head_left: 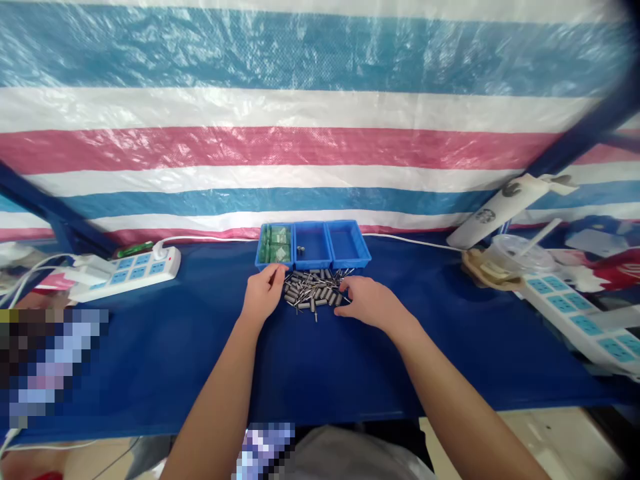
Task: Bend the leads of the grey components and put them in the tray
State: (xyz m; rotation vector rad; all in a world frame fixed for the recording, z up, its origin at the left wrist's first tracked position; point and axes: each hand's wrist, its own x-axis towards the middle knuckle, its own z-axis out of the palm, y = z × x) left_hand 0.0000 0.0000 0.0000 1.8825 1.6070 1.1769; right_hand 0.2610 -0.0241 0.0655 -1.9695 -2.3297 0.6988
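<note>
Capacitors (314, 292) – left hand (263, 293) pinching one | right hand (367, 301) loose, fingers apart | cup (493, 212) – Starbucks logo

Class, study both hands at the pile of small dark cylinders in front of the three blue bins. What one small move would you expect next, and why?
Probably the left hand carries a piece from the pile of cylinders back to the middle bin. Its fingertips seem pinched at the pile's left edge, and that bin holds one similar dark piece, while the left bin holds green parts. The right hand rests at the pile's right edge.

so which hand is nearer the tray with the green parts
Left. The left hand sits just below the green-parts tray; the right hand is farther right, below the empty tray.
</note>
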